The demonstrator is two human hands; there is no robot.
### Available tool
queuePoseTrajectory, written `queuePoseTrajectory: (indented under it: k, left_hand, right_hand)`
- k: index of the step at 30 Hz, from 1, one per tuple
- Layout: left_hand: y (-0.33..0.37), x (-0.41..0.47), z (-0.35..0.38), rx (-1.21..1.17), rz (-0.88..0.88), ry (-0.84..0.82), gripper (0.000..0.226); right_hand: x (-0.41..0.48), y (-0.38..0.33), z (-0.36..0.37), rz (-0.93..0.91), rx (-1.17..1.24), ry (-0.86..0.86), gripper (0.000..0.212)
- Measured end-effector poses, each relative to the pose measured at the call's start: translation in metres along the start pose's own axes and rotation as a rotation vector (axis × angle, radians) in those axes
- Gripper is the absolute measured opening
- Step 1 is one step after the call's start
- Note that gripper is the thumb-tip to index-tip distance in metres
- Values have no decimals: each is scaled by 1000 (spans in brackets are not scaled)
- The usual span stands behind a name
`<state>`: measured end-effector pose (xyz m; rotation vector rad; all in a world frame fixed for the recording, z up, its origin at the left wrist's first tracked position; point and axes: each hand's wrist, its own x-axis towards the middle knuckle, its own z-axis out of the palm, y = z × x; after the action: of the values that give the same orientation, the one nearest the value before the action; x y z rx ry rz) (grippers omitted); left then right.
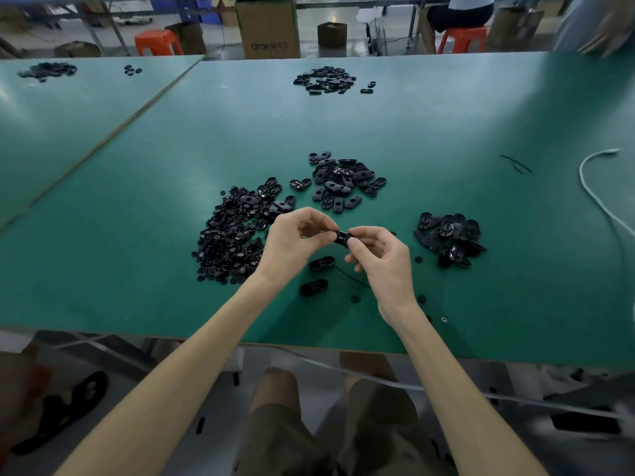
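- Centrally, part (pixel 342 238): small, black, oval; held in the air over the near middle of the counter (pixel 154 173), between both hands.
- left hand (pixel 295 242): fingers curled, thumb and forefinger pinching the part's left end.
- right hand (pixel 379 255): fingers curled, thumb and forefinger pinching the part's right end; the fingertips of the two hands lie close together.
- counter: green, flat; a seam runs diagonally across its left side.
- button pile (pixel 230 242): many small round black pieces, left of the hands, its near edge hidden behind the left hand.
- shell pile (pixel 343 180): black oval shells, beyond the hands.
- right pile (pixel 448 238): black oval pieces, right of the right hand, apart from it.
- two shells (pixel 322 263): on the counter below the hands, one nearer than the other; a thin black thread runs from beside them.
- loose buttons (pixel 355 298): single round pieces scattered near the right wrist.
- far pile (pixel 324 80): black pieces near the far edge.
- cable (pixel 591 187): white, curving along the right side.
- box (pixel 268 27): cardboard, on the floor beyond the counter.
- stools (pixel 158 42): orange, on either side of the box.
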<state>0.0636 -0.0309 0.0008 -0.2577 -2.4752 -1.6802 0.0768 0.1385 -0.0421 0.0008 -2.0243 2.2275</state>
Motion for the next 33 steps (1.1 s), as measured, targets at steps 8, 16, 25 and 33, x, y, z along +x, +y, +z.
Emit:
queuePoseTrajectory:
  k: [8,16,25,33]
  left_hand:
    - [-3,-4,11,-58,-103,30,17]
    - [-2,-6,15,-38,-137,70,15]
    - [-1,-6,13,-10,-172,62,15]
    - [2,-7,13,26,-186,48,14]
  right_hand:
    - [-1,0,0,0,12,-5,10]
    - [-2,-2,-1,5,4,-10,12]
    - [-3,-2,0,0,-11,-1,12]
    - [-3,-1,-1,3,-13,-9,12]
